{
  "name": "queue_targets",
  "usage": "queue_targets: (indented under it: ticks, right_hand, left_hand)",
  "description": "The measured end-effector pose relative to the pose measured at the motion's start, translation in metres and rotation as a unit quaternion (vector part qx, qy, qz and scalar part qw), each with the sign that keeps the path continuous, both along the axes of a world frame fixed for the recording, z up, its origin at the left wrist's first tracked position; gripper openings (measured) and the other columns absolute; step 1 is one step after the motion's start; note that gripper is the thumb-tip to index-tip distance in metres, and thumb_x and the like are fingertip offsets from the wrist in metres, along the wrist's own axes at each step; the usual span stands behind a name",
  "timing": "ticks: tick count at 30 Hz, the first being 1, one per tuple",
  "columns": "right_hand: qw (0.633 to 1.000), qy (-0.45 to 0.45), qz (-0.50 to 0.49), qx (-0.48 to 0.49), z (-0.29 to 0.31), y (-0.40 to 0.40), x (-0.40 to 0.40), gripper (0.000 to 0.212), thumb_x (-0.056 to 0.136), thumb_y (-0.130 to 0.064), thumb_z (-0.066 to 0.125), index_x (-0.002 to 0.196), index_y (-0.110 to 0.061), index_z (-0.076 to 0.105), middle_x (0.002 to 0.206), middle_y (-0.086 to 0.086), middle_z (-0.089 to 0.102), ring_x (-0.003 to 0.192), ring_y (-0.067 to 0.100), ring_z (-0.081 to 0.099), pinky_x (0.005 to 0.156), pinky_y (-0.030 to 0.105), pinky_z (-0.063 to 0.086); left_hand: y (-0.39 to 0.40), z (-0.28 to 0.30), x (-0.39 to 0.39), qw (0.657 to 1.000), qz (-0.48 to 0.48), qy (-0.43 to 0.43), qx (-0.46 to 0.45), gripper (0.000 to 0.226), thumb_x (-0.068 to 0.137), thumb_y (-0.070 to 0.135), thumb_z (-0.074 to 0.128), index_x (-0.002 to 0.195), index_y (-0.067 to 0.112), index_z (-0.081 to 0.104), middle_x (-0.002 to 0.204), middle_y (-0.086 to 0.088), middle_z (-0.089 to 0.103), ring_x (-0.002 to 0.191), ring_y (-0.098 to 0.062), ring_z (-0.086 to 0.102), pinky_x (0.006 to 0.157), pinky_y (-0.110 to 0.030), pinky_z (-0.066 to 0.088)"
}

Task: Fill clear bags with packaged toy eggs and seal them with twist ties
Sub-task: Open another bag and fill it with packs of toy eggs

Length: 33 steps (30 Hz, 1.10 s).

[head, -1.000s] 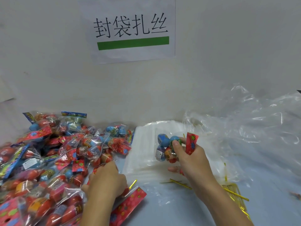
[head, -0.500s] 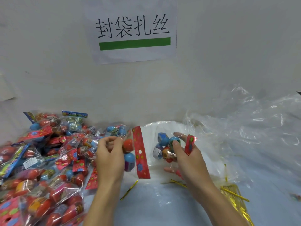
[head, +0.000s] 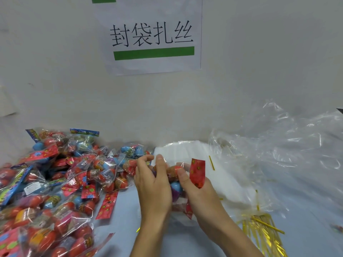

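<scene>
The egg packs (head: 175, 179) sit squeezed between two hands, just above the tabletop (head: 118, 229), near the middle. I can see orange, blue and purple eggs in crinkly clear wrap, and a red paper top (head: 197, 172) sticking up.

It looks like the gathering step. The person seems to be bunching a few packs together so they can go into a clear bag. No pack looks bagged yet, and no tie is on anything.

Next, I think, one hand must let go and pull a bag off the white stack of flat bags (head: 189, 153) right behind the hands. That bag has to be opened wide, which is fiddly with thin plastic. The packs are slippery and could pop out.

The left hand (head: 154, 188) is curled, thumb and fingers up, pinching the packs from the left side. The right hand (head: 199, 193) is curled too, its thumb pressed on the front, holding from the right. Both arms reach in from the bottom.

A big heap of egg packs (head: 55, 182) lies to the left. Gold twist ties (head: 263, 230) lie to the right, near the front. A big crumpled clear sheet (head: 287, 145) sits behind them.
</scene>
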State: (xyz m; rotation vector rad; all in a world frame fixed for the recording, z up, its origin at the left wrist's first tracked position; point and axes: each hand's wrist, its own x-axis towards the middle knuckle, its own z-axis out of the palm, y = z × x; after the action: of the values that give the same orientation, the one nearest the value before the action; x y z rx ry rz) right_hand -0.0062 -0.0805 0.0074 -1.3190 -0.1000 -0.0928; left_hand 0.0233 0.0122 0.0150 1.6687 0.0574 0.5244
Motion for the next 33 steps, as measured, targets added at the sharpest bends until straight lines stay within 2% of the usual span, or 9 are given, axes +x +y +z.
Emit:
queue_targets:
  ticks: [5, 9, 14, 17, 20, 22, 26, 29, 33]
  right_hand:
    - [0.999, 0.018, 0.01, 0.031, 0.005, -0.016, 0.001, 0.023, 0.093, -0.036, 0.058, 0.106, -0.022, 0.07, 0.094, 0.007, 0.078, 0.074, 0.023, 0.076, 0.054, 0.032, 0.058]
    - [0.995, 0.02, 0.054, 0.084, 0.008, -0.022, -0.002, 0.025, 0.08, -0.038, 0.065, 0.099, -0.027, 0.076, 0.104, 0.01, 0.077, 0.085, 0.027, 0.076, 0.062, 0.037, 0.059]
    - [0.998, 0.021, 0.033, 0.057, 0.006, -0.016, -0.002, 0.016, 0.089, -0.038, 0.068, 0.1, -0.027, 0.073, 0.105, 0.008, 0.077, 0.101, 0.024, 0.074, 0.073, 0.038, 0.062]
    - [0.999, 0.025, -0.008, 0.027, 0.005, -0.003, -0.002, 0.044, 0.079, -0.06, 0.069, 0.098, -0.02, 0.07, 0.098, 0.009, 0.078, 0.097, 0.021, 0.075, 0.075, 0.035, 0.061]
    - [0.997, 0.022, -0.079, -0.005, 0.003, 0.001, -0.001, 0.066, 0.069, -0.074, 0.067, 0.098, -0.014, 0.072, 0.09, 0.005, 0.079, 0.089, 0.019, 0.076, 0.085, 0.043, 0.061]
    - [0.992, 0.031, -0.121, -0.032, 0.002, 0.0, 0.002, 0.071, 0.066, -0.077, 0.059, 0.096, -0.014, 0.073, 0.085, 0.002, 0.078, 0.082, 0.015, 0.076, 0.079, 0.04, 0.062]
    - [0.973, 0.038, -0.204, -0.1, 0.0, -0.007, 0.005, 0.049, 0.084, -0.064, 0.057, 0.073, -0.017, 0.068, 0.059, -0.006, 0.069, 0.054, 0.007, 0.065, 0.052, 0.02, 0.049]
    - [0.963, -0.01, -0.217, -0.163, -0.002, -0.009, 0.004, 0.045, 0.083, -0.065, 0.054, 0.062, -0.027, 0.065, 0.054, -0.009, 0.065, 0.05, 0.004, 0.058, 0.055, 0.022, 0.045]
    - [0.977, -0.029, -0.152, -0.146, -0.006, -0.007, 0.006, 0.031, 0.086, -0.064, 0.057, 0.082, -0.037, 0.071, 0.071, -0.007, 0.075, 0.068, 0.007, 0.072, 0.066, 0.023, 0.058]
  left_hand:
    - [0.008, -0.001, 0.003, 0.998, -0.063, 0.025, -0.012, 0.023, 0.093, 0.033, 0.062, 0.114, 0.027, 0.052, 0.109, 0.001, 0.058, 0.096, -0.014, 0.063, 0.067, -0.022, 0.052]
    - [0.008, 0.002, 0.0, 0.979, -0.172, 0.065, -0.09, 0.027, 0.097, 0.039, 0.052, 0.1, 0.015, 0.062, 0.075, 0.005, 0.069, 0.067, -0.004, 0.069, 0.053, -0.018, 0.052]
    - [-0.002, -0.004, -0.004, 0.997, -0.071, 0.006, 0.03, 0.03, 0.088, 0.057, 0.051, 0.089, 0.029, 0.06, 0.072, 0.008, 0.068, 0.066, -0.008, 0.066, 0.06, -0.026, 0.052]
    - [-0.01, -0.006, -0.01, 0.994, -0.004, -0.029, 0.105, 0.033, 0.086, 0.062, 0.045, 0.088, 0.03, 0.053, 0.063, 0.005, 0.062, 0.063, -0.016, 0.061, 0.059, -0.038, 0.051]
    - [-0.014, -0.005, -0.014, 0.992, -0.008, -0.055, 0.112, 0.038, 0.084, 0.068, 0.041, 0.087, 0.031, 0.051, 0.058, 0.009, 0.059, 0.055, -0.009, 0.056, 0.053, -0.029, 0.045]
    - [-0.015, -0.004, -0.014, 0.994, -0.026, -0.058, 0.084, 0.043, 0.083, 0.068, 0.038, 0.083, 0.028, 0.051, 0.057, 0.011, 0.058, 0.051, -0.008, 0.051, 0.052, -0.029, 0.041]
    - [-0.019, -0.002, -0.014, 0.997, -0.077, -0.005, 0.025, 0.054, 0.075, 0.075, 0.036, 0.082, 0.025, 0.055, 0.061, 0.009, 0.061, 0.058, -0.013, 0.057, 0.065, -0.047, 0.054]
    - [-0.019, -0.003, -0.015, 0.996, -0.086, 0.021, -0.001, 0.052, 0.075, 0.075, 0.043, 0.081, 0.025, 0.056, 0.063, 0.009, 0.065, 0.06, -0.013, 0.062, 0.067, -0.048, 0.058]
    - [-0.017, -0.006, -0.01, 0.999, -0.048, 0.012, -0.006, 0.033, 0.092, 0.056, 0.048, 0.082, 0.027, 0.06, 0.071, 0.009, 0.069, 0.065, -0.007, 0.066, 0.065, -0.036, 0.057]
